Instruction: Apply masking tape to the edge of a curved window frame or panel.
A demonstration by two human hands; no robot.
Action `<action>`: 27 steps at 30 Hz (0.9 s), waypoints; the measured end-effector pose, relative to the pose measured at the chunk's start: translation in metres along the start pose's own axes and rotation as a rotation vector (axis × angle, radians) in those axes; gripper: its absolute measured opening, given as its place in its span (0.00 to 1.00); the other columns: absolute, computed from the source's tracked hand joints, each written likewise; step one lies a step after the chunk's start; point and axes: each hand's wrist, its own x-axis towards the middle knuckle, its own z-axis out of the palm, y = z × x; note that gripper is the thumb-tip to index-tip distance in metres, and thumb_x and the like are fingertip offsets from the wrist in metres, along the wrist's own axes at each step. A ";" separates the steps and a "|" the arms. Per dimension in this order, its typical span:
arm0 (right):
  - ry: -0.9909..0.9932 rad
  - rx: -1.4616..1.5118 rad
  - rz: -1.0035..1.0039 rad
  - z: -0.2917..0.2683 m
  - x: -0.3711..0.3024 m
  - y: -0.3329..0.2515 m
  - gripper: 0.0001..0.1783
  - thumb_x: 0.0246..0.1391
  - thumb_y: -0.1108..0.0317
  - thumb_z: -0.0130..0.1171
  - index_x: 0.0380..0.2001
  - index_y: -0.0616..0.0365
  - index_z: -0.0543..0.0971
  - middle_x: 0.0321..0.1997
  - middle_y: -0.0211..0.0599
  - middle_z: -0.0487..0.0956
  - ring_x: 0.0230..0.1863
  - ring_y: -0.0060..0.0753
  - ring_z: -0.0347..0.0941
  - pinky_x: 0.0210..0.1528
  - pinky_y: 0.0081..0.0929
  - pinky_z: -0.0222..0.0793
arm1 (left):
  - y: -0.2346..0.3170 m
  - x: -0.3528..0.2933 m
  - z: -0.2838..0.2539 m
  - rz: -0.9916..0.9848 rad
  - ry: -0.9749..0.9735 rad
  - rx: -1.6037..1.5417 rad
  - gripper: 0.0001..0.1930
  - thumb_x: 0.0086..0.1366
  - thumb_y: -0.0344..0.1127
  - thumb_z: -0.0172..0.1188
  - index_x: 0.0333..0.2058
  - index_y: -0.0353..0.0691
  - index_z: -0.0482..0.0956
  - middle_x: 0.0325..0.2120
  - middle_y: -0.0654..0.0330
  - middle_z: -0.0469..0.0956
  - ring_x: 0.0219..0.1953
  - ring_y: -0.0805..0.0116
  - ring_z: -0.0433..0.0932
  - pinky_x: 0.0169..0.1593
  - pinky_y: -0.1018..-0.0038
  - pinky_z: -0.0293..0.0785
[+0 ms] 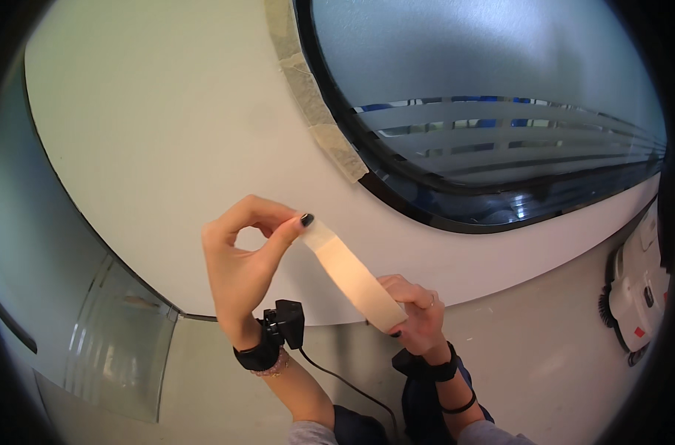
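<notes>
My left hand [241, 245] pinches the free end of a cream masking tape roll [361, 288] between thumb and index finger. A short length of tape [320, 236] runs from that pinch to the roll. On the roll's lower right side, my right hand [420, 320] grips it with the fingers curled round. Both hands are in front of a smooth white panel [167, 133]. Above and right of them, overlapping strips of masking tape [308, 89] follow the black border [419, 208] of a rounded window [456, 59]. The strips end at the window's lower left curve.
At the far right, a white machine [641, 289] with a dark brush stands on the grey floor [534, 356]. A frosted glass panel [122, 341] is at lower left. Black devices [285, 322] are strapped at my wrists, and a cable [348, 382] hangs from the left one.
</notes>
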 end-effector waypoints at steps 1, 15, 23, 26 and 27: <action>0.036 -0.047 -0.046 0.005 0.001 -0.003 0.19 0.44 0.66 0.68 0.38 0.63 0.75 0.37 0.43 0.78 0.42 0.48 0.75 0.50 0.39 0.69 | 0.000 -0.001 -0.002 -0.002 -0.003 0.002 0.03 0.51 0.23 0.66 0.25 0.33 0.80 0.20 0.62 0.79 0.23 0.78 0.72 0.31 0.82 0.68; -0.055 -0.404 0.394 -0.024 0.018 -0.034 0.16 0.44 0.66 0.67 0.35 0.63 0.77 0.24 0.39 0.79 0.29 0.35 0.74 0.34 0.30 0.70 | -0.022 0.007 0.020 0.194 0.207 0.205 0.06 0.47 0.21 0.67 0.26 0.38 0.81 0.22 0.63 0.77 0.27 0.71 0.71 0.32 0.76 0.66; -0.012 -0.088 0.230 -0.043 0.005 -0.005 0.17 0.42 0.59 0.67 0.30 0.63 0.79 0.26 0.35 0.80 0.34 0.33 0.73 0.45 0.28 0.66 | -0.015 0.010 0.047 0.335 0.350 0.381 0.05 0.54 0.22 0.64 0.29 0.38 0.78 0.29 0.63 0.78 0.37 0.67 0.73 0.41 0.74 0.68; -0.108 -0.080 0.069 -0.053 0.003 -0.004 0.18 0.42 0.59 0.68 0.29 0.64 0.79 0.26 0.35 0.80 0.34 0.32 0.73 0.45 0.28 0.67 | -0.014 0.013 0.060 0.331 0.360 0.407 0.05 0.55 0.23 0.63 0.30 0.39 0.78 0.29 0.64 0.78 0.38 0.66 0.71 0.43 0.72 0.66; -0.040 -0.038 0.120 -0.053 -0.001 -0.005 0.18 0.42 0.60 0.68 0.28 0.65 0.79 0.25 0.35 0.79 0.33 0.30 0.73 0.42 0.27 0.68 | -0.013 0.013 0.063 0.350 0.380 0.447 0.05 0.55 0.23 0.63 0.30 0.40 0.78 0.29 0.65 0.78 0.38 0.66 0.71 0.45 0.71 0.65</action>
